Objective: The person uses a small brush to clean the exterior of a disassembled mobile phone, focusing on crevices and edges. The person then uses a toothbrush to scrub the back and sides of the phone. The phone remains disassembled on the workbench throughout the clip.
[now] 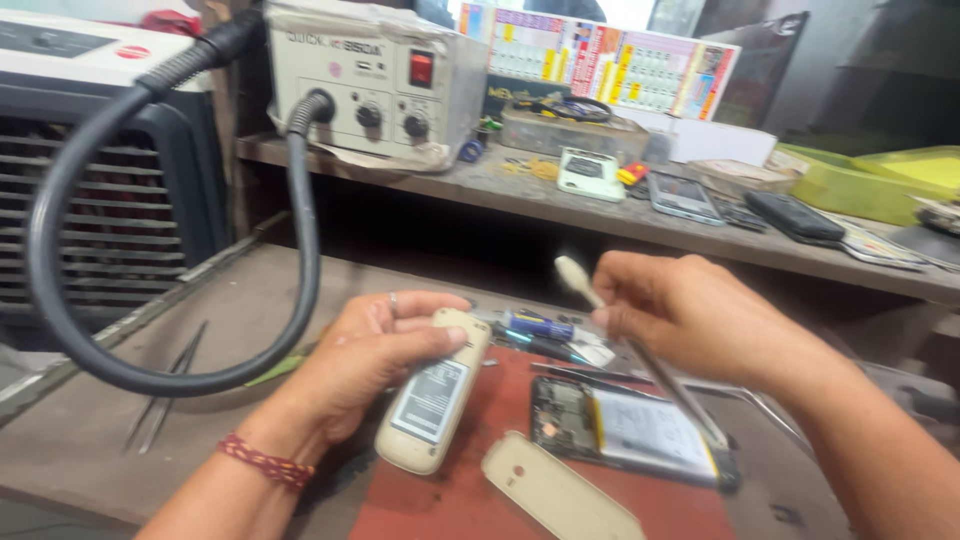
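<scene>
Grey-white battery label (432,398) on held phone; colourful, blurry chart, perhaps poster (610,62), behind shelf.

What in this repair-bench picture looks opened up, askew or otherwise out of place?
Two phones are opened. The cream phone in the left hand shows its battery; its back cover lies askew on the red mat. A dark phone lies uncovered below the right hand.

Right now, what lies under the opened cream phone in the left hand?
Under the cream phone is the red mat, with the detached back cover beside it. The left hand and the phone hide the mat directly beneath.
</scene>
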`<action>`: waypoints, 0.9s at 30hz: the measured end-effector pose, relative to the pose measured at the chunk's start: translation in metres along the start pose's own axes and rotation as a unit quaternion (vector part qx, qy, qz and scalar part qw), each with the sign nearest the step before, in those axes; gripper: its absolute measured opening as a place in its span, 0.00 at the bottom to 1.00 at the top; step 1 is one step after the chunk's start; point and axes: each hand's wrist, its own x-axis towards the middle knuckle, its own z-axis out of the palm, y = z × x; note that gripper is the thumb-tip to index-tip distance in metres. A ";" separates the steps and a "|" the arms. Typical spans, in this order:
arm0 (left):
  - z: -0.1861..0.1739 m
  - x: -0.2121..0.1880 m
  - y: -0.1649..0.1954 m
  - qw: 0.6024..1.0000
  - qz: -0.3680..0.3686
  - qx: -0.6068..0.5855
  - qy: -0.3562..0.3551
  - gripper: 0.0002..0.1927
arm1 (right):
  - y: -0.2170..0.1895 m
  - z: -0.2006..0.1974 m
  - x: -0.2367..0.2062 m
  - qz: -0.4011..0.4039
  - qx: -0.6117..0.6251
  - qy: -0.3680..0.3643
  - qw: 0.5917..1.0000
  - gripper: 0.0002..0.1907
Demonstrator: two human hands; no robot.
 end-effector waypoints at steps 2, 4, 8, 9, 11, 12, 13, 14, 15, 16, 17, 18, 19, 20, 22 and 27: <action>-0.001 0.004 -0.001 1.000 0.002 -0.003 -0.006 0.24 | -0.016 0.006 0.007 -0.031 0.038 -0.018 0.999 0.10; -0.003 0.008 -0.001 1.000 0.003 -0.005 -0.009 0.24 | -0.027 0.012 0.016 -0.066 0.065 -0.027 0.995 0.09; -0.006 0.016 0.001 1.000 0.004 -0.010 -0.025 0.23 | -0.033 0.022 0.039 -0.139 0.116 -0.054 0.982 0.08; -0.007 0.018 0.001 0.999 0.004 -0.008 -0.031 0.23 | -0.031 0.024 0.044 -0.129 0.118 -0.060 0.983 0.08; -0.009 0.022 0.001 0.999 0.003 -0.007 -0.038 0.23 | -0.026 0.030 0.055 -0.139 0.137 -0.061 0.979 0.08; -0.009 0.024 0.002 0.999 0.003 -0.006 -0.040 0.23 | -0.023 0.033 0.060 -0.160 0.156 -0.054 0.973 0.08; -0.010 0.027 0.001 0.999 0.001 -0.006 -0.041 0.23 | -0.020 0.037 0.065 -0.179 0.175 -0.049 0.967 0.09; -0.011 0.029 0.001 0.999 -0.004 0.007 -0.034 0.23 | -0.017 0.041 0.068 -0.175 0.179 -0.045 0.967 0.09; -0.011 0.032 0.001 0.999 -0.009 0.020 -0.028 0.23 | -0.013 0.045 0.072 -0.172 0.182 -0.041 0.967 0.10; -0.012 0.034 0.000 0.999 -0.015 0.032 -0.022 0.24 | -0.009 0.048 0.074 -0.168 0.186 -0.038 0.967 0.10; -0.012 0.037 -0.001 0.999 -0.016 0.032 -0.021 0.24 | -0.006 0.052 0.077 -0.176 0.179 -0.032 0.967 0.10; -0.012 0.039 -0.002 0.999 -0.016 0.033 -0.020 0.24 | -0.002 0.054 0.080 -0.185 0.173 -0.025 0.967 0.10; -0.012 0.041 -0.003 0.999 -0.017 0.033 -0.020 0.24 | 0.001 0.056 0.082 -0.193 0.167 -0.019 0.967 0.11; -0.012 0.042 -0.004 0.999 -0.014 0.034 -0.024 0.25 | 0.005 0.057 0.083 -0.194 0.176 -0.017 0.965 0.11; -0.012 0.045 -0.005 0.999 -0.005 0.034 -0.034 0.25 | 0.011 0.058 0.085 -0.198 0.192 -0.012 0.961 0.10; -0.012 0.046 -0.007 0.999 -0.006 0.033 -0.019 0.26 | 0.016 0.059 0.085 -0.198 0.180 -0.009 0.963 0.11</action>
